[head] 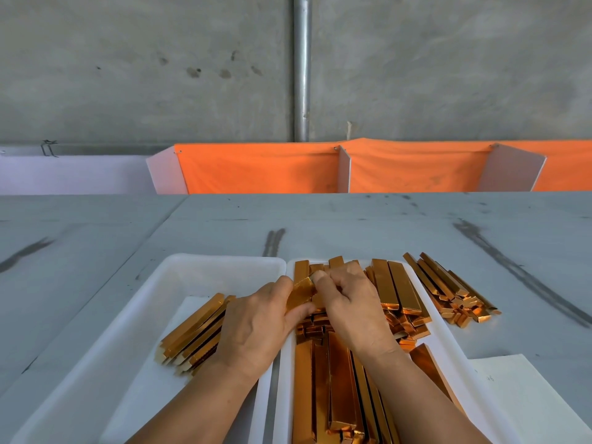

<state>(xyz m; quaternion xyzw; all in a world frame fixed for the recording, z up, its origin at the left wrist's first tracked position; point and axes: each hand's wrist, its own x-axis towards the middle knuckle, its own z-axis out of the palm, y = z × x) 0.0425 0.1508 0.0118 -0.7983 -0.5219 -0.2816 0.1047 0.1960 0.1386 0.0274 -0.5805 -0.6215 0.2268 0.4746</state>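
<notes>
The left hand (256, 322) and the right hand (349, 312) are bare. Faint tendon ridges run along the back of the left one, and skin folds mark the knuckles of both. A crease rings the right wrist. The left forearm (205, 408) and the right forearm (426, 398) are bare to the picture's lower edge

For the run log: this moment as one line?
left hand, right hand: pinch gold strip | over right tray | left tray: gold pile
</notes>
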